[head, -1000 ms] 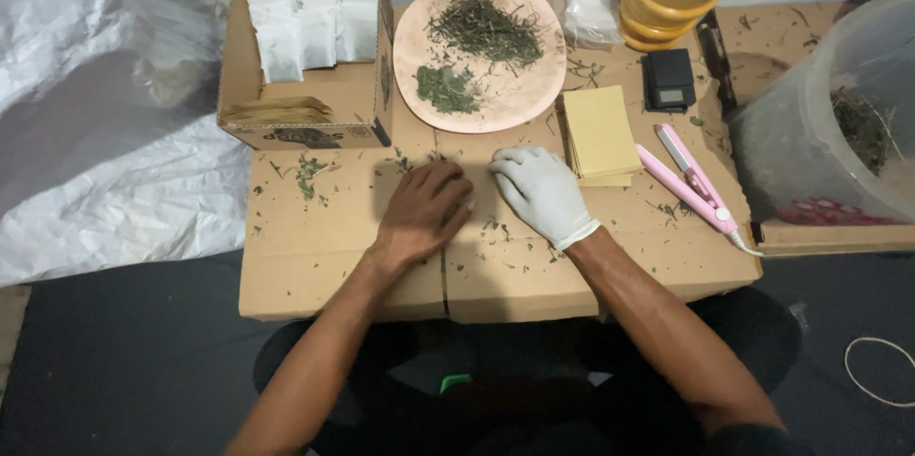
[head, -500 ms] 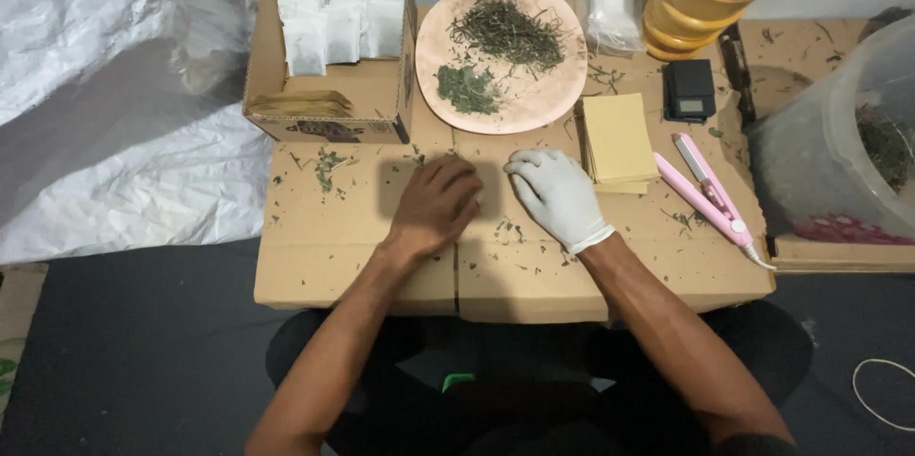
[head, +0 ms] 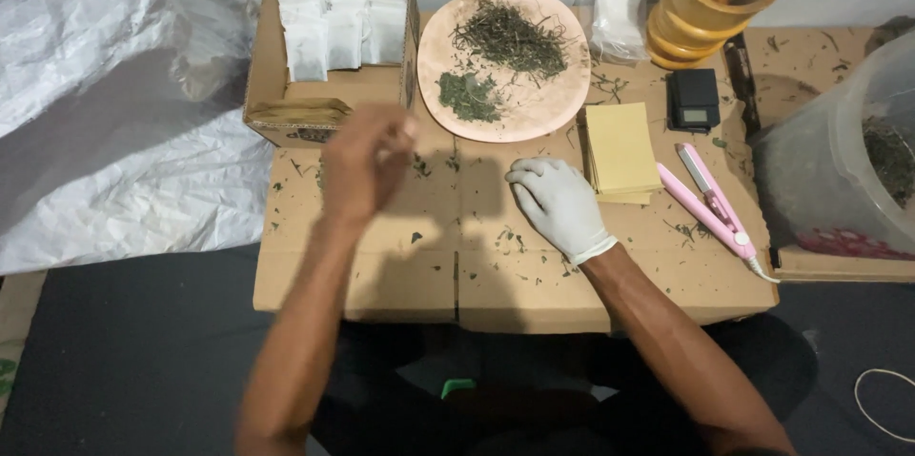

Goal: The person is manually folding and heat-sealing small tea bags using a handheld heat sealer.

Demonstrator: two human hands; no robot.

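Note:
My left hand [head: 367, 161] is bare, raised above the cardboard work surface [head: 400, 270] and blurred, just in front of the open cardboard box [head: 329, 99]. Its fingers are curled; whether they pinch anything is unclear. My right hand [head: 558, 201] wears a white glove and rests flat on the cardboard, fingers spread, beside a stack of yellow paper squares [head: 621, 146]. Bits of dried green leaf lie scattered around both hands. The box holds a row of white filter bags [head: 343, 22].
A pink plate [head: 534, 99] with two piles of dried herb sits at the back centre. Right of it are a packet of white bags [head: 617, 22], a yellow mortar [head: 710, 13], a black pocket scale [head: 693, 97], a pink sealing tool [head: 710, 199] and a clear tub [head: 839, 161]. White plastic sheeting [head: 124, 132] lies left.
My left hand has lifted off the cardboard and swung left and away, toward the open box. The gloved right hand has stayed where it was.

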